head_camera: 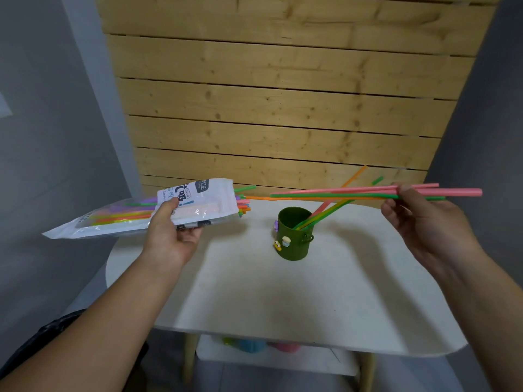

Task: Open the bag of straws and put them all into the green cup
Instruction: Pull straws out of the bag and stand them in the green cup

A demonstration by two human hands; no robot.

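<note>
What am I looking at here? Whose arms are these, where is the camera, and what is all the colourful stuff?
No machine here: a person wears a camera on the head, looking down at their own bare hands. The left hand holds an opened bag of straws above the white table's edge. The right hand pinches a few pulled-out straws, held level above the green cup. The cup stands on the table with several straws already leaning inside. Behind is a wooden plank wall.

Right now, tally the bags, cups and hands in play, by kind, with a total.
Bag of straws: 1
Green cup: 1
Hands: 2, left hand holding the bag, right hand holding loose straws
Total: 4
</note>
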